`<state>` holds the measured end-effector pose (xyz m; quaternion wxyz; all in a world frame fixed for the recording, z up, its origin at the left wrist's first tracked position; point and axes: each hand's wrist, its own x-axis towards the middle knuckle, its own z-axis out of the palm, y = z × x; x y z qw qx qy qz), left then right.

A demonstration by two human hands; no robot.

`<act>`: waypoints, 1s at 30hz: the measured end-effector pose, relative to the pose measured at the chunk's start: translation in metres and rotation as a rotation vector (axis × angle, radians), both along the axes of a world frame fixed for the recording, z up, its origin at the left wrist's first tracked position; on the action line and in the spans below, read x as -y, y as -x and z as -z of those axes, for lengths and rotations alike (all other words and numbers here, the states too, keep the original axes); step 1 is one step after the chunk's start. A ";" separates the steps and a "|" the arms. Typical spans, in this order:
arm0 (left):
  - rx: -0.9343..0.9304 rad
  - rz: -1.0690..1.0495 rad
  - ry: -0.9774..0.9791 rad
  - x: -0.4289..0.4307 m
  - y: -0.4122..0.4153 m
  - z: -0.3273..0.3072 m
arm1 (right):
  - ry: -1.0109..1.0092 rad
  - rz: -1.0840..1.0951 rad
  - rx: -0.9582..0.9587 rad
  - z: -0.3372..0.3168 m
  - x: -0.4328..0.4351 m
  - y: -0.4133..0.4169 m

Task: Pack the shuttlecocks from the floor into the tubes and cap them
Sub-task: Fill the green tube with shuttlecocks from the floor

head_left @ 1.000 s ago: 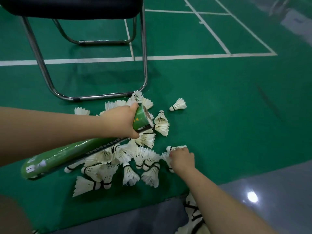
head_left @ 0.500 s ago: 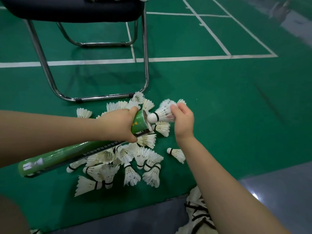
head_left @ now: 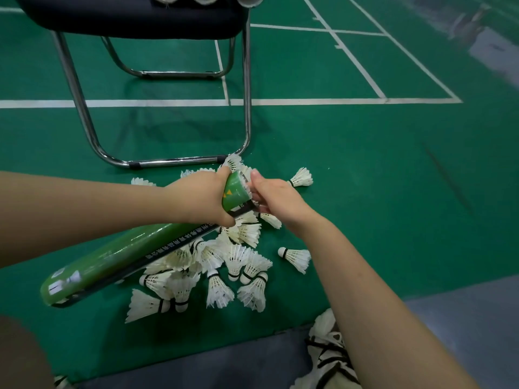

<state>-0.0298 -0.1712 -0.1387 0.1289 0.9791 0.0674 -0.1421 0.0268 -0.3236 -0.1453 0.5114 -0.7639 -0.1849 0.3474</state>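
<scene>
The left hand [head_left: 196, 196] grips the green tube [head_left: 134, 256] near its open end, with the fingers and thumb wrapped tight round it. The tube is up off the green mat [head_left: 393, 192] and tilts, its open mouth up and away from the person and its closed end low over the pile [head_left: 224, 265].

The right hand [head_left: 276, 196] is right at the mouth. Its fingers curl round the white feathers of a shuttlecock [head_left: 247, 186] that is partly in the tube. The fingertips are hidden, so how hard they squeeze is not clear.

The pile lies near the front edge of the mat, just in front of the chair [head_left: 247, 108]. Two loose ones lie off to the right side – one near the hand [head_left: 302, 177], one closer to the front edge [head_left: 295, 258].

What could go wrong? The feathers are thin, so a hard push or a crooked one could bend or snap them on the rim. If the shuttlecock goes in tilted it may jam – then the next ones will not fit. If the left hand lets the mouth dip, the ones inside could slide back out. The low end of the tube could also knock the pile about.
</scene>
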 end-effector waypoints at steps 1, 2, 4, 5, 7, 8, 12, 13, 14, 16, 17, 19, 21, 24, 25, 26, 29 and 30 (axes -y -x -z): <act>0.003 0.008 -0.002 0.001 0.000 -0.001 | 0.033 -0.031 -0.049 0.002 -0.001 -0.003; 0.006 0.017 -0.005 0.002 0.002 -0.001 | 0.054 -0.067 -0.090 0.002 -0.001 -0.005; 0.018 0.040 -0.014 0.006 0.004 -0.003 | 0.071 -0.174 -0.149 -0.001 -0.001 -0.005; 0.021 0.057 -0.015 0.009 0.005 -0.004 | 0.101 -0.250 -0.143 -0.002 -0.001 -0.004; 0.005 0.113 -0.024 0.014 0.006 -0.004 | 0.153 -0.403 -0.134 -0.005 -0.003 -0.002; -0.009 0.138 -0.037 0.015 0.007 -0.004 | 0.160 -0.457 -0.157 -0.006 -0.005 0.000; -0.001 0.097 -0.031 0.012 0.005 -0.003 | 0.166 -0.296 -0.053 0.006 -0.012 0.005; 0.028 0.086 -0.045 0.011 0.002 -0.004 | 0.110 -0.158 -0.046 0.007 -0.014 0.006; 0.058 0.084 -0.064 0.010 0.000 -0.005 | 0.011 0.002 -0.056 0.008 -0.015 0.005; 0.094 0.083 -0.075 0.011 -0.006 -0.006 | -0.188 0.280 -0.091 0.009 -0.010 -0.003; 0.093 0.081 -0.069 0.012 -0.008 -0.006 | -0.243 0.374 -0.097 0.009 -0.003 -0.009; 0.075 0.085 -0.067 0.014 -0.010 -0.004 | -0.235 0.497 -0.083 0.012 0.011 -0.020; 0.058 0.099 -0.078 0.016 -0.010 -0.001 | -0.162 0.586 -0.083 0.024 0.027 -0.029; 0.026 0.103 -0.080 0.016 -0.010 0.003 | 0.034 0.661 -0.054 0.059 0.049 -0.034; 0.013 0.102 -0.081 0.016 -0.010 0.004 | 0.121 0.656 -0.024 0.075 0.056 -0.033; 0.002 0.102 -0.083 0.015 -0.010 0.005 | 0.217 0.632 0.003 0.091 0.063 -0.029; -0.019 0.109 -0.087 0.014 -0.010 0.010 | 0.514 0.540 -0.013 0.129 0.079 -0.013; -0.023 0.112 -0.089 0.013 -0.010 0.012 | 0.589 0.503 -0.035 0.138 0.083 -0.009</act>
